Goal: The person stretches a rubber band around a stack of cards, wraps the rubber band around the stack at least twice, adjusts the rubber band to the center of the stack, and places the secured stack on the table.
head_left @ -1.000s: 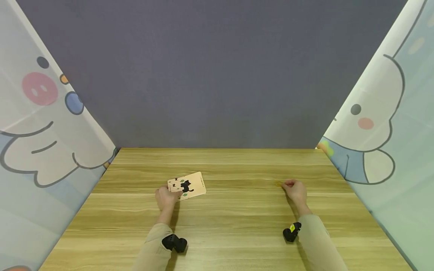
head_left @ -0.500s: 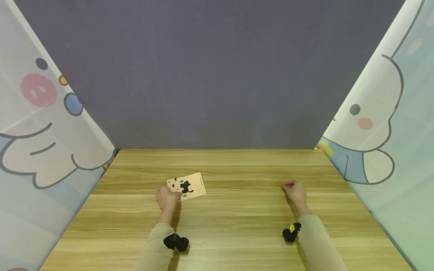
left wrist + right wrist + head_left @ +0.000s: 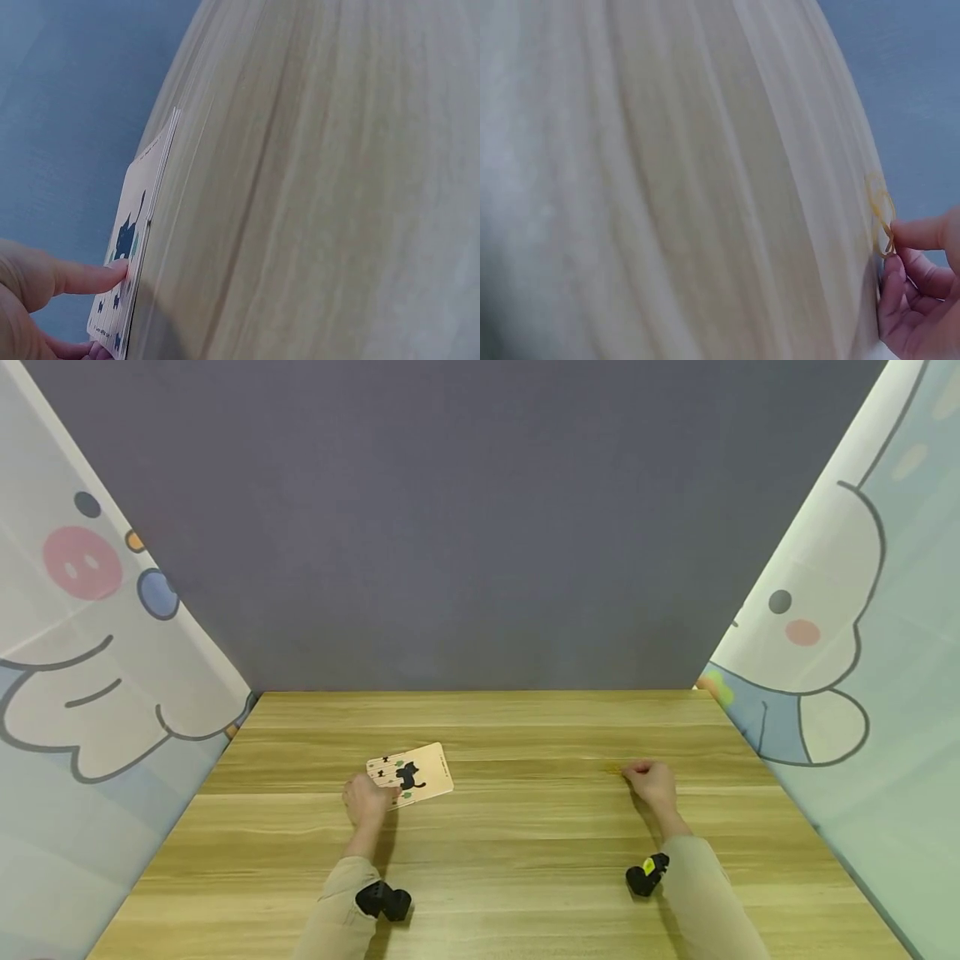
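Note:
On the left of the table, my left hand [image 3: 367, 800] grips the near left corner of a thin stack of cream notebooks [image 3: 433, 766]. A black cat is printed on the top cover. In the left wrist view, my thumb [image 3: 94, 277] lies across the cover while the other fingertips go under the edge of the notebooks [image 3: 142, 180], whose layers show along the side. At the right, my right hand [image 3: 654, 783] pinches thin yellow rubber bands [image 3: 885, 210] between thumb and fingertips. Their loops stick out past the fingers, low against the tabletop.
A wood-grain table [image 3: 510, 852] stretches between both hands. Behind it rises a dark grey panel [image 3: 480, 527], and cartoon-printed curtains [image 3: 112, 693] hang at both sides. Black wrist cameras [image 3: 383, 902] sit on both sleeves.
The head view has shifted slightly. Both hands keep their holds in nearly the same places, on the notebooks and the rubber bands.

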Available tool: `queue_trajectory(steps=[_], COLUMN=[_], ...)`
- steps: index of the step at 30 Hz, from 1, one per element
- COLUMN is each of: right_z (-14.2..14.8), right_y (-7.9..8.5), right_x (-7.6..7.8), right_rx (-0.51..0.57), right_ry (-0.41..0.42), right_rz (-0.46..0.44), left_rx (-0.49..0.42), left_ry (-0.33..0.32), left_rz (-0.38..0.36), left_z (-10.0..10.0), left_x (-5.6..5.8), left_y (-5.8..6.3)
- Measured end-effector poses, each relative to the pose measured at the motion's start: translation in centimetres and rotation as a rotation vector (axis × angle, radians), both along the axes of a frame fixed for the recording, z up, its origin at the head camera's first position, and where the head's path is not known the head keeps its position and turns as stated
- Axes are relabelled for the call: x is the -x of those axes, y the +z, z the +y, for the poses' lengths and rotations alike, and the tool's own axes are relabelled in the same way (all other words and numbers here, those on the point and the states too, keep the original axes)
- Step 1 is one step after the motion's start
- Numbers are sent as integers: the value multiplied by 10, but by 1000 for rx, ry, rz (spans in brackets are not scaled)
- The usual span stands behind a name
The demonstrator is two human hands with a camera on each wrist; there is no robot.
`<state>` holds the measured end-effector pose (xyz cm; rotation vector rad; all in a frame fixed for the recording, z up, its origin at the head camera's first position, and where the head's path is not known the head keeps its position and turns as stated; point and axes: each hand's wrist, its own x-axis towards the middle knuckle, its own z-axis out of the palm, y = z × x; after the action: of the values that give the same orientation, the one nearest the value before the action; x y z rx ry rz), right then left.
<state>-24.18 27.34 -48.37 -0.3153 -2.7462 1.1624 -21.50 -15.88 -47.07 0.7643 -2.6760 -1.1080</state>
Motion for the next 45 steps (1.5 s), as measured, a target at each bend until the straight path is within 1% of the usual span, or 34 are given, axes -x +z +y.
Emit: queue_trajectory(steps=[5, 12, 15, 18, 20, 24, 27, 29, 30, 32, 34, 37, 39, 40, 42, 44, 45], right_z=[1, 0, -3, -6, -9, -14, -17, -18, -17, -15, -12, -8, -10, -13, -20, -30, -33], right_y=[3, 9, 13, 17, 21, 28, 30, 29, 26, 21, 14, 1, 5, 10, 24, 42, 45], right_x=[-3, -10, -13, -16, -19, -25, -30, -32, -32, -32, -29, -25, -29, -32, -40, -50, -51], right_rx=[103, 203, 286, 388, 448, 537, 640, 719, 773, 840, 890, 918, 899, 897, 931, 963, 1001], right_ry=[5, -3, -3, -2, -3, 1, 26, 48, 62, 89, 110, 147, 160, 148, 159, 142, 139], right_rz=[-24, -52, -42, -25, -19, -17, 0, 25, 44, 73, 103, 145, 159, 165, 175, 168, 178], left_rx=[-4, -3, -6, -35, -68, -154, -208, -237, -263, -312, -353, -433, -487, -514, -563, -584, -583], left_ry=[-2, -22, -42, -69, -84, -94, -96, -100, -104, -108, -107, -105, -108, -110, -111, -108, -105], left_rz=[13, 44, 59, 79, 106, 196, 238, 240, 240, 227, 206, 182, 181, 184, 194, 204, 210], left_z=[-2, -2, -2, -3, -3, -5, -6, -7, -8, -9, -10, -11, -12, -11, -11, -10, -10], left_x=[-2, -4, -6, -8, -9, -10, -12, -13, -13, -15, -16, -19, -20, -21, -22, -23, -24], left_y=[-1, -1, -1, 0, -1, -3, -4, -4, -4, -3, -1, 2, 4, 4, 5, 5, 5])
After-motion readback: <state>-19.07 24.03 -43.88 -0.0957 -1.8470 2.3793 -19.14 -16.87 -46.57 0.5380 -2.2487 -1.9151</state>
